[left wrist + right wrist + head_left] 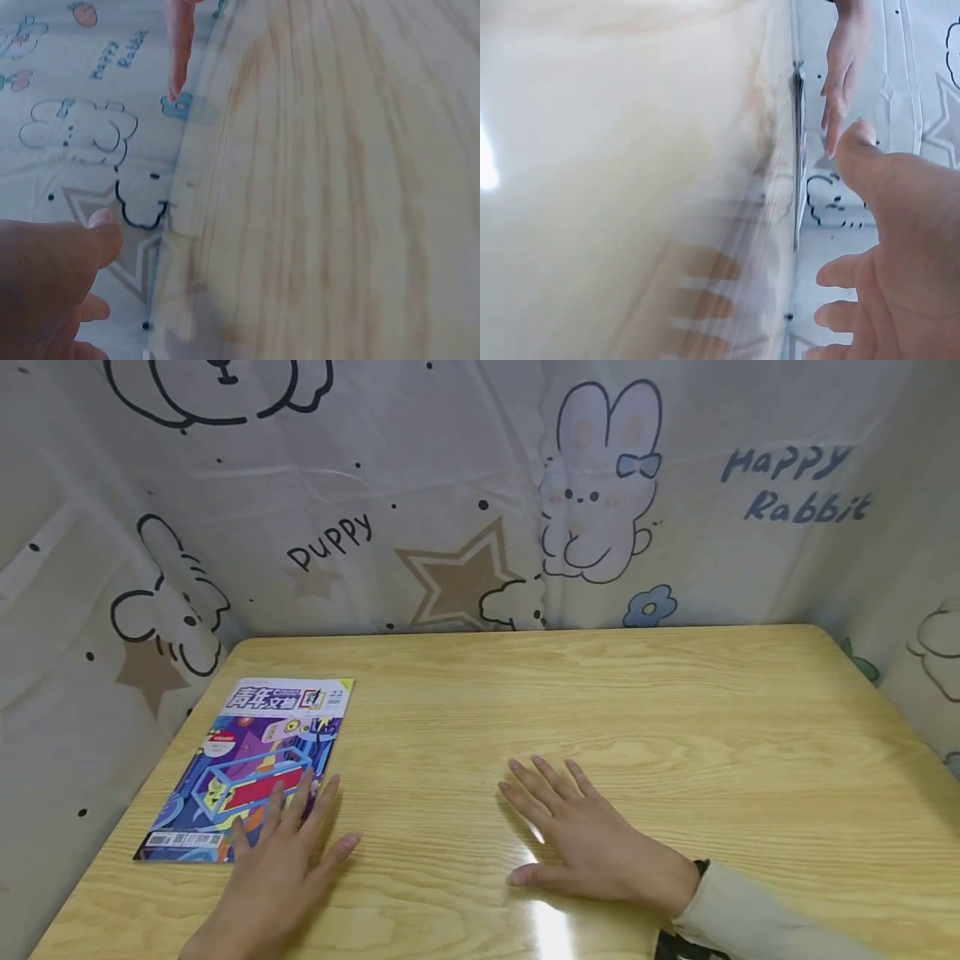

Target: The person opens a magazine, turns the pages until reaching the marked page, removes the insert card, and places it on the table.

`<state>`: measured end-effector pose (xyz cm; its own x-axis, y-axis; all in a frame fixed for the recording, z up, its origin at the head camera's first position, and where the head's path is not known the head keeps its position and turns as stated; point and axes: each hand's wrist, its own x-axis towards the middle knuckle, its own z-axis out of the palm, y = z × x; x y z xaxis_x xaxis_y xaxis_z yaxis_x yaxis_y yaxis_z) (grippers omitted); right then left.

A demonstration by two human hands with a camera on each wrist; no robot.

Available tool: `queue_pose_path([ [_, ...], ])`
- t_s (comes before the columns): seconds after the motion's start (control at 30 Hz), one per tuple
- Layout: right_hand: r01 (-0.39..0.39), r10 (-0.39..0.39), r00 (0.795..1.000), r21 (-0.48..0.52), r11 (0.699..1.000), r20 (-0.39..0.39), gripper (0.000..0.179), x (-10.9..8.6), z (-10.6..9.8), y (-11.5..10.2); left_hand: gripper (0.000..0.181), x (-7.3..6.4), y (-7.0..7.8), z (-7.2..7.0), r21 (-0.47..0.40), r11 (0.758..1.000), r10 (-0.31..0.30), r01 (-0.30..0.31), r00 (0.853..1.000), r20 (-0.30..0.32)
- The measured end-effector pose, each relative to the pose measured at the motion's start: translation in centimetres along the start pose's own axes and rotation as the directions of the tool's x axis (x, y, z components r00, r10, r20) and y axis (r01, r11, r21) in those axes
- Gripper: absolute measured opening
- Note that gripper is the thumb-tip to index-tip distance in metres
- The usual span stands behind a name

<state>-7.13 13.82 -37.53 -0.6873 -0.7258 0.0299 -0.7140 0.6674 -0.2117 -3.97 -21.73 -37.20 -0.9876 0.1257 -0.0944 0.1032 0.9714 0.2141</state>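
Note:
A magazine [262, 760] with a purple and blue cover and a white title band lies flat at the left of the wooden table. My left hand [277, 868] is spread over its lower right corner, fingers straight; whether they touch the cover cannot be told from the head view. Over bare wood right of centre, my right hand [581, 839] has its fingers spread and holds nothing. In the right wrist view that hand [907, 247] appears raised above the tabletop, and the magazine [800, 150] shows as a thin edge.
The light wooden table [637, 718] has rounded far corners. Behind it and at the sides hangs a pale cloth [450, 460] printed with rabbits, puppies and stars. A dark object [686, 947] shows partly under the right sleeve [757, 914]. Light glares on the wood near the front.

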Motion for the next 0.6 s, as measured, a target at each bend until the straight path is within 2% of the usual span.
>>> queue_pose_path([
  [0.23,0.024,-0.029,0.996,0.062,0.998,0.081,0.087,1.7,0.5,-2.1,0.081,-0.8,-2.2,0.2,-0.005,0.997,-0.077,0.077,0.996,0.046],
  [0.37,0.051,-0.059,0.987,0.063,0.997,0.148,0.082,2.8,0.9,-3.8,0.085,-1.1,-3.5,0.3,-0.027,0.990,-0.138,0.141,0.986,0.095],
  [0.47,0.081,-0.088,0.977,0.042,0.996,0.197,0.080,3.7,1.1,-5.2,0.091,-1.2,-4.5,0.5,-0.028,0.982,-0.181,0.187,0.973,0.145],
  [0.6,0.108,-0.103,0.968,-0.008,0.994,0.227,0.080,5.2,1.4,-7.1,0.099,-1.3,-5.6,0.6,-0.015,0.964,-0.254,0.264,0.940,0.226],
])
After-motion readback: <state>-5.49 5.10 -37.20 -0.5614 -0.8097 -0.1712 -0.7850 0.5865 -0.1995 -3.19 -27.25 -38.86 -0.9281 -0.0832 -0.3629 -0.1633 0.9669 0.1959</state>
